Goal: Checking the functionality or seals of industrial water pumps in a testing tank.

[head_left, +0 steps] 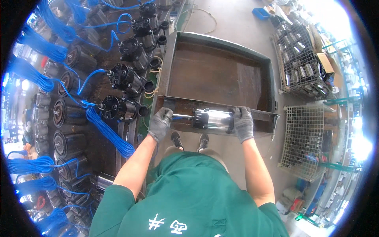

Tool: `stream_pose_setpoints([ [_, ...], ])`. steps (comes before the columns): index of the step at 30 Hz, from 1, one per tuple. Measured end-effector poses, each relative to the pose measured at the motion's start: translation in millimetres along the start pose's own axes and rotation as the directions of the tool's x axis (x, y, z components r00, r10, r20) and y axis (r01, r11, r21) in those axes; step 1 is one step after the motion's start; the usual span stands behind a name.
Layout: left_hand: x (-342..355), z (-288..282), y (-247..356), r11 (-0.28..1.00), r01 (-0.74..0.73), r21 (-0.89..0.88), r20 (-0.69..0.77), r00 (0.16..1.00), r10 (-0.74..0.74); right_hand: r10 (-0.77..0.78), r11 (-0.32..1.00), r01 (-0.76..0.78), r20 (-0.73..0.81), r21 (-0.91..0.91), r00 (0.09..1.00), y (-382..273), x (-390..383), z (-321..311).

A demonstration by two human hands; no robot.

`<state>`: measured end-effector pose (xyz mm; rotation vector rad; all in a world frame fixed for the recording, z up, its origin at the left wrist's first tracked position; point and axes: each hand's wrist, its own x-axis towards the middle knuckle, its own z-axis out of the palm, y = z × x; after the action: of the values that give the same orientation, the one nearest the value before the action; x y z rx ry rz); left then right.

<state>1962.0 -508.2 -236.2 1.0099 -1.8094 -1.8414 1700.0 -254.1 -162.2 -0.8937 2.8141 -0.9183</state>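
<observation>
A shiny metal cylinder with a black end (215, 119) lies sideways between my hands, over the near strip of a brown-floored metal tray. My right hand (243, 123), in a grey glove, is closed around its right end. From its black left end a thin bright rod (182, 117) points left, with something blue beside it. My left hand (160, 124), also gloved in grey, has its fingers wrapped on the outer end of that rod. Whether the rod is part of the cylinder or a separate tool, I cannot tell.
The metal tray (272, 85) has raised walls. On the left bench stand several black pump units (114, 108) with blue cables, and coiled blue cable bundles (108, 132) hang across. Wire mesh crates (302, 136) stand on the right. A blue bin (261, 14) sits far off.
</observation>
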Motion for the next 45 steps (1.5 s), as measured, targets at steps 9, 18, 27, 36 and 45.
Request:
stream_pose_setpoints([
  [9, 20.5, -11.5, 20.8, 0.835, 0.545, -0.07, 0.295, 0.811, -0.505, -0.012, 1.0, 0.012, 0.009, 0.013, 1.0, 2.8, 2.8, 1.1],
  [18, 17.8, -16.8, 7.0, 0.933, -0.104, 0.344, 0.365, 0.93, -0.031, -0.047, 0.999, 0.047, 0.0, -0.015, 0.999, 3.9, 3.5, 1.5],
  [27, 22.9, -26.4, 10.6, 0.991, 0.13, 0.017, 0.476, 0.871, -0.122, -0.034, 0.999, 0.034, -0.007, 0.0, 0.999, 3.8, 3.3, 2.1],
  [36, 24.4, -18.6, 5.5, 0.871, 0.442, -0.215, 0.446, 0.838, -0.315, -0.024, 0.996, 0.022, -0.026, -0.082, 0.999, 0.3, 2.9, 1.8],
  [45, 18.5, -11.0, 3.0, 0.982, 0.188, -0.018, 0.371, 0.913, -0.168, 0.025, 0.999, -0.025, -0.011, -0.025, 1.0, -3.2, 3.6, -0.3],
])
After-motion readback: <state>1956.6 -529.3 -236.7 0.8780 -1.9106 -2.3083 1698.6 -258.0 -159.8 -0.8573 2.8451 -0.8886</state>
